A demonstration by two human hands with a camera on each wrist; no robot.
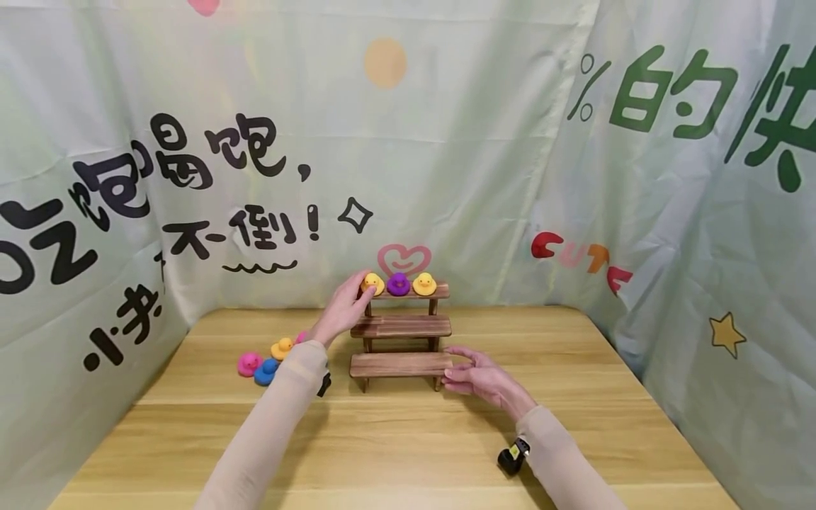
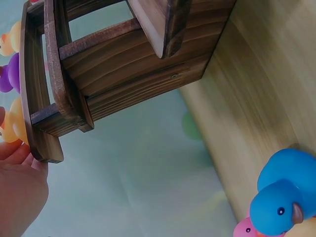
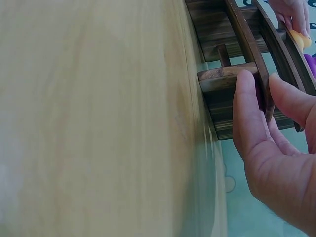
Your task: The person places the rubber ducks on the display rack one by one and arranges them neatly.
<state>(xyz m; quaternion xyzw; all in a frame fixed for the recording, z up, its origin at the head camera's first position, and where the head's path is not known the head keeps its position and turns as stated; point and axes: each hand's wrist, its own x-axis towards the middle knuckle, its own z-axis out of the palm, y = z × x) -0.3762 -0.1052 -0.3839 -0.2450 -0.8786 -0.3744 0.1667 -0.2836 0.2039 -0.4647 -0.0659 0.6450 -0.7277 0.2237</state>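
Observation:
A dark wooden three-step stand (image 1: 400, 365) stands on the table. Along its top step sit a yellow rubber duck (image 1: 375, 284) at the left, a purple duck (image 1: 398, 285) in the middle and another yellow duck (image 1: 424, 285) at the right. My left hand (image 1: 343, 309) pinches the left yellow duck, which touches the top step; its fingers partly hide it in the left wrist view. Low on the right, my right hand (image 1: 482, 377) grips the end of the bottom step, thumb and fingers on opposite sides of the board in the right wrist view.
Left of the stand, a pink duck (image 1: 248, 364), a blue duck (image 1: 265, 372) and an orange-yellow duck (image 1: 281, 348) lie close together; a further pink one (image 1: 301, 338) is partly behind my left arm. Printed cloth (image 1: 459, 177) hangs behind and beside the wooden table (image 1: 408, 453).

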